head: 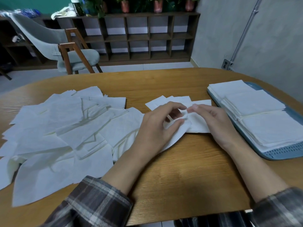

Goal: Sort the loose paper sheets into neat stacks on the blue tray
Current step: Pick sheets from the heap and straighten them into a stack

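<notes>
A wide heap of loose white paper sheets [62, 133] covers the left half of the wooden table. In the middle lies a small pile of sheets [178, 100]. My left hand [154, 126] pinches the crumpled edge of one white sheet [178, 133] between thumb and fingers. My right hand [211, 122] rests on the small pile, its fingertips touching that same edge. At the right, the blue tray [282, 154] holds three neat stacks of sheets [255, 104].
The wooden table [188, 174] has a rounded far edge. Behind it stand a grey chair with wooden legs [68, 53] and a dark cubby shelf [139, 36] with potted plants. A grey wall with a conduit and socket [227, 63] is at the right.
</notes>
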Demonstrator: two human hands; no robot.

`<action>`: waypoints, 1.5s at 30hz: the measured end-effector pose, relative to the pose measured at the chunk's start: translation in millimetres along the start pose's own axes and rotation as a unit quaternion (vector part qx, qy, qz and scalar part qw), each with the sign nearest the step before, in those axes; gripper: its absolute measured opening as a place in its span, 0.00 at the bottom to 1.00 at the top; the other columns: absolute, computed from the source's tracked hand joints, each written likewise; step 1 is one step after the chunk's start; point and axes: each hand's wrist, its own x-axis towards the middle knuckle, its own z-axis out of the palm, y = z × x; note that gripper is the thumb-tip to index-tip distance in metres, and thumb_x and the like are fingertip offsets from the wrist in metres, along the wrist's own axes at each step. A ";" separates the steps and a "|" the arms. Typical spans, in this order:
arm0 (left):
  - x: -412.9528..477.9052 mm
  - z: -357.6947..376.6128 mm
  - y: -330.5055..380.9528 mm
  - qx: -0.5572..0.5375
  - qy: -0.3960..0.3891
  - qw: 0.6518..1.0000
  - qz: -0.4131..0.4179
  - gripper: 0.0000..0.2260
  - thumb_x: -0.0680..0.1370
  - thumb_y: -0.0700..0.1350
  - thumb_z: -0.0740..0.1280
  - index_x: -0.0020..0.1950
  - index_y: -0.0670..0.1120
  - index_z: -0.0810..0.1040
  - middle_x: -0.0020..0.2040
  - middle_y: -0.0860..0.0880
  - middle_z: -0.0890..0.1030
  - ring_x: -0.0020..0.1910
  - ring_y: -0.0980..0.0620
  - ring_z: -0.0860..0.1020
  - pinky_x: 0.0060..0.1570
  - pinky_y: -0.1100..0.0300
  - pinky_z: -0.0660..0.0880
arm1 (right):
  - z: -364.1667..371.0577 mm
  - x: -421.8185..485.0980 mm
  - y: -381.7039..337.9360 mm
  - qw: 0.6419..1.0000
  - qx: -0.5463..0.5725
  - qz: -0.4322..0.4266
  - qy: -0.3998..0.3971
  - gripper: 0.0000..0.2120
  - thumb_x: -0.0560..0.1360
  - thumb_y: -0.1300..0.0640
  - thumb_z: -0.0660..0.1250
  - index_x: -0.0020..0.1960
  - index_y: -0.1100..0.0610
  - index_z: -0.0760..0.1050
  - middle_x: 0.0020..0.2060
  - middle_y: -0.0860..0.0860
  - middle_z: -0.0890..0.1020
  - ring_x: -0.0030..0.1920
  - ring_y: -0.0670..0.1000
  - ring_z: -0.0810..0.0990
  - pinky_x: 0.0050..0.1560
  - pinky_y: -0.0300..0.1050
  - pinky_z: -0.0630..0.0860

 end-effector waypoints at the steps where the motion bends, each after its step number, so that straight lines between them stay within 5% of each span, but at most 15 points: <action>1: -0.7 1.1 -0.1 0.019 0.012 0.999 0.024 0.11 0.79 0.37 0.76 0.61 0.44 0.83 0.49 0.52 0.85 0.50 0.56 0.83 0.53 0.57 0.79 | 0.7 -1.3 -1.6 1.000 0.019 0.004 -0.011 0.14 0.79 0.41 0.67 0.48 0.47 0.88 0.51 0.37 0.87 0.57 0.33 0.81 0.61 0.37 0.68; 5: -2.2 5.9 -0.1 0.046 0.001 0.998 0.041 0.15 0.79 0.38 0.75 0.65 0.44 0.80 0.51 0.51 0.84 0.52 0.57 0.82 0.56 0.61 0.78 | 4.6 -4.2 -1.0 0.994 0.072 0.007 -0.080 0.15 0.77 0.40 0.71 0.51 0.50 0.89 0.51 0.50 0.89 0.56 0.50 0.86 0.63 0.50 0.74; 8: -1.1 4.9 -1.3 0.050 -0.010 0.999 0.013 0.20 0.77 0.41 0.78 0.68 0.46 0.79 0.56 0.53 0.82 0.56 0.57 0.80 0.60 0.64 0.75 | 2.2 -0.2 3.9 0.998 0.043 0.007 -0.034 0.08 0.78 0.47 0.73 0.47 0.49 0.89 0.46 0.45 0.88 0.51 0.44 0.85 0.58 0.46 0.74; 13: 3.6 -7.0 -12.3 0.100 0.051 0.989 -0.096 0.16 0.77 0.51 0.77 0.63 0.53 0.80 0.57 0.57 0.81 0.58 0.59 0.79 0.61 0.52 0.76 | -3.5 6.2 12.3 0.995 0.101 0.025 0.003 0.08 0.79 0.52 0.74 0.43 0.52 0.87 0.46 0.47 0.87 0.52 0.50 0.84 0.58 0.51 0.74; 19: 6.0 -10.5 -6.8 0.047 0.080 0.988 -0.124 0.06 0.76 0.44 0.78 0.52 0.49 0.85 0.43 0.59 0.81 0.47 0.62 0.79 0.48 0.72 0.71 | -6.8 9.1 16.2 0.993 0.104 0.025 0.042 0.14 0.71 0.39 0.77 0.48 0.49 0.87 0.56 0.48 0.85 0.66 0.57 0.81 0.74 0.65 0.70; 23: 5.9 -13.0 -7.6 -0.006 0.098 0.982 -0.163 0.08 0.75 0.47 0.79 0.52 0.52 0.85 0.44 0.57 0.84 0.49 0.59 0.81 0.50 0.63 0.76 | -5.0 9.9 16.8 0.993 0.103 0.028 0.058 0.11 0.74 0.42 0.77 0.50 0.47 0.88 0.58 0.46 0.86 0.65 0.53 0.82 0.75 0.64 0.70; 26: 7.3 -16.0 -5.3 -0.022 0.122 0.980 -0.157 0.07 0.75 0.46 0.79 0.51 0.51 0.86 0.46 0.58 0.85 0.50 0.61 0.81 0.47 0.67 0.73 | -2.8 9.6 17.6 0.993 0.108 0.029 0.046 0.04 0.77 0.48 0.76 0.47 0.46 0.88 0.56 0.44 0.86 0.63 0.50 0.83 0.75 0.61 0.71; 31: 9.5 -13.4 -9.7 -0.057 0.107 0.975 -0.187 0.04 0.75 0.43 0.80 0.46 0.49 0.87 0.44 0.61 0.86 0.48 0.64 0.82 0.44 0.73 0.69 | 0.0 6.2 12.2 0.990 0.139 0.037 0.014 0.19 0.70 0.38 0.79 0.53 0.50 0.87 0.60 0.48 0.85 0.67 0.56 0.81 0.76 0.63 0.69; 35: 10.5 -11.8 -12.8 -0.082 0.100 0.972 -0.197 0.04 0.75 0.42 0.80 0.45 0.49 0.86 0.44 0.60 0.87 0.49 0.63 0.83 0.43 0.74 0.69 | -0.1 -0.4 3.0 0.989 0.140 0.012 -0.050 0.15 0.75 0.50 0.74 0.60 0.51 0.85 0.58 0.51 0.87 0.61 0.54 0.85 0.65 0.56 0.77; 45: 10.2 -7.2 -13.8 -0.085 0.081 0.971 -0.207 0.04 0.75 0.44 0.80 0.46 0.50 0.86 0.46 0.59 0.87 0.49 0.63 0.83 0.43 0.73 0.69 | 3.6 -2.8 1.9 0.994 0.084 -0.024 -0.063 0.18 0.78 0.56 0.74 0.65 0.43 0.80 0.61 0.40 0.84 0.60 0.45 0.82 0.57 0.43 0.76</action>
